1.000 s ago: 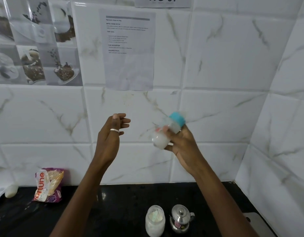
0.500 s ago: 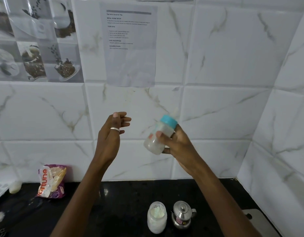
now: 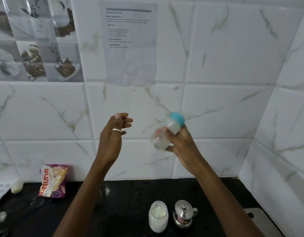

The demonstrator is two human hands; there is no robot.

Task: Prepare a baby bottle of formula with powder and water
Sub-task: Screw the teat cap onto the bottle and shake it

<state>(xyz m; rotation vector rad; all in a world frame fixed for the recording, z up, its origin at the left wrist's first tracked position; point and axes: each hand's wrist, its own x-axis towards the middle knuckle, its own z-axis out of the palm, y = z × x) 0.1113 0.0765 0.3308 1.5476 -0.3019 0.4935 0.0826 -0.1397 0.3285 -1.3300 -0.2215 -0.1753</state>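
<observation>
Marble-tiled wall point(image 3: 224, 48), black counter point(image 3: 123, 202), powder jar point(image 3: 158, 218), steel kettle point(image 3: 184, 213)

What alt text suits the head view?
The right hand grips a tilted, blurred, teal-collared baby bottle; the left hand is raised open beside it. Below, a powder jar and small steel pot stand on the black counter.

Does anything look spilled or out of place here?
Nothing clearly spilled. The baby bottle is tilted and blurred in the right hand. The powder jar and steel kettle stand upright. A whitish patch far left on the counter is unclear.
</observation>
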